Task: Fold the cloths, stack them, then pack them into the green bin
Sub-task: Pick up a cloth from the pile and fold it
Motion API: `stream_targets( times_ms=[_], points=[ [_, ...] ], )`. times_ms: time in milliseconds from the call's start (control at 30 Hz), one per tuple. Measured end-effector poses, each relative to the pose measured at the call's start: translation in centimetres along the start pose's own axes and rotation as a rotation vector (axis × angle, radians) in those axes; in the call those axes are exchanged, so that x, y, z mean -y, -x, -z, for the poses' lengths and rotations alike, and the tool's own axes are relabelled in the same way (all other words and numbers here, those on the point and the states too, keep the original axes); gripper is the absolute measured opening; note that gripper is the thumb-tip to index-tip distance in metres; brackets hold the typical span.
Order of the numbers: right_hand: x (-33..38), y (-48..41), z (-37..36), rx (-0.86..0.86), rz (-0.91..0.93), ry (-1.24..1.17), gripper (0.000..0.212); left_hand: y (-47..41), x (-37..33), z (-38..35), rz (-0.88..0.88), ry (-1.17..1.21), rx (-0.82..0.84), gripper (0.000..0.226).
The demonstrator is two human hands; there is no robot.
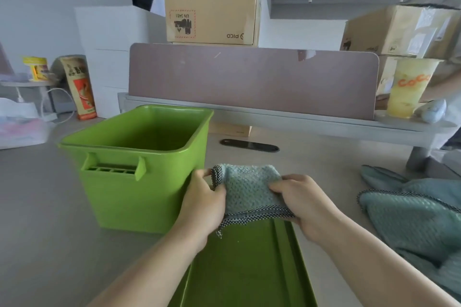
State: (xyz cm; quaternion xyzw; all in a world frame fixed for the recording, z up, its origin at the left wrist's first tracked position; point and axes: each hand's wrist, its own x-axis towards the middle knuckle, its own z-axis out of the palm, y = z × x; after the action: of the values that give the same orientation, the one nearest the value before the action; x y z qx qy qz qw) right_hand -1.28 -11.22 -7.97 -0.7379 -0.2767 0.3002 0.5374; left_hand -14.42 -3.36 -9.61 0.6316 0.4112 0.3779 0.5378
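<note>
A folded light-blue cloth [249,188] with a dark checked hem is held between both hands above the far end of a flat green lid [247,269]. My left hand [203,200] pinches its left edge and my right hand [303,203] grips its right edge. The green bin [139,157] stands open just to the left, nothing visible inside it. A loose heap of teal cloths [414,212] lies on the table at the right.
A mauve divider panel [249,80] on a grey shelf runs across the back. A yellow drink cup [409,87] stands on that shelf at the right. Cardboard boxes [212,13] sit behind. Bags and packets [79,87] are at far left. A dark cable slot [249,145] is in the tabletop.
</note>
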Motion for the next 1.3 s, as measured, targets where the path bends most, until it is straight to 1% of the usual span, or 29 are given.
stream_targets(
  times_ms=[67, 133, 200, 233, 333, 400, 467, 500, 567, 600, 633, 667, 733, 800, 867, 967, 1067, 1133, 1200, 1267, 1300],
  points=[
    [-0.9, -0.2, -0.6, -0.004, 0.001, 0.151, 0.014, -0.5, 0.5, 0.1, -0.016, -0.121, 0.01, 0.043],
    [-1.2, 0.0, -0.8, 0.037, -0.019, 0.282, 0.013, -0.7, 1.0, 0.3, 0.01, -0.251, 0.072, 0.046],
    [-1.2, 0.0, -0.9, 0.09, -0.034, 0.385, 0.032, -0.5, 1.2, 0.5, -0.014, -0.417, 0.158, 0.04],
    [-1.1, 0.0, -0.9, 0.107, -0.031, 0.465, 0.038, -0.5, 1.3, 0.6, -0.037, -0.484, 0.183, 0.036],
    [-0.4, 0.3, -0.8, 0.135, 0.008, 0.827, 0.035, -0.2, 1.4, 0.9, -0.116, -0.662, 0.202, 0.027],
    [0.0, 0.8, -0.6, 0.116, 0.02, 0.968, 0.029, 0.0, 1.4, 0.9, -0.254, -0.772, 0.147, 0.024],
    [0.2, 1.2, -0.7, 0.001, 0.133, 1.011, 0.013, 0.0, 1.3, 0.7, -0.422, -0.817, 0.067, 0.025],
    [0.2, 1.3, -0.9, -0.064, 0.212, 0.993, 0.01, -0.1, 1.4, 0.6, -0.489, -0.814, 0.055, 0.026],
    [-0.5, 1.3, -1.6, -0.112, 0.392, 0.913, 0.023, -0.4, 1.6, 0.1, -0.576, -0.83, 0.11, 0.031],
    [-1.1, 1.0, -2.0, -0.081, 0.465, 0.895, 0.032, -0.5, 1.9, -0.2, -0.593, -0.867, 0.156, 0.035],
    [-1.7, 0.8, -2.4, -0.027, 0.51, 0.907, 0.04, -0.6, 2.3, -0.4, -0.587, -0.926, 0.208, 0.04],
    [-2.5, 0.6, -2.6, 0.037, 0.509, 0.957, 0.047, -0.8, 2.7, -0.6, -0.552, -0.998, 0.263, 0.046],
    [-3.9, 0.0, -2.9, 0.148, 0.435, 1.118, 0.055, -1.1, 3.4, -0.6, -0.392, -1.162, 0.383, 0.055],
    [-4.8, -0.4, -2.8, 0.197, 0.343, 1.239, 0.057, -1.3, 3.8, -0.4, -0.232, -1.258, 0.481, 0.055],
    [-4.8, -0.3, -2.8, 0.219, 0.268, 1.308, 0.06, -1.2, 3.8, -0.3, -0.176, -1.284, 0.51, 0.056],
    [-4.7, 0.0, -2.8, 0.204, 0.227, 1.346, 0.061, -0.9, 3.9, -0.2, -0.144, -1.296, 0.512, 0.057],
    [-4.8, 0.1, -2.9, 0.17, 0.214, 1.347, 0.062, -1.0, 4.0, -0.1, -0.147, -1.294, 0.508, 0.057],
    [-4.9, 0.2, -3.0, 0.148, 0.208, 1.321, 0.063, -0.8, 3.8, -0.1, -0.161, -1.283, 0.507, 0.057],
    [-4.9, 0.3, -2.3, 0.089, 0.186, 1.251, 0.064, -0.9, 3.6, -0.3, -0.15, -1.277, 0.505, 0.057],
    [-4.7, 0.3, -0.5, -0.004, 0.173, 1.176, 0.059, -1.3, 2.9, -0.7, -0.172, -1.289, 0.443, 0.053],
    [-4.6, 0.5, 0.8, -0.05, 0.18, 1.139, 0.054, -1.2, 2.3, -0.9, -0.227, -1.295, 0.383, 0.047]
  ],
)
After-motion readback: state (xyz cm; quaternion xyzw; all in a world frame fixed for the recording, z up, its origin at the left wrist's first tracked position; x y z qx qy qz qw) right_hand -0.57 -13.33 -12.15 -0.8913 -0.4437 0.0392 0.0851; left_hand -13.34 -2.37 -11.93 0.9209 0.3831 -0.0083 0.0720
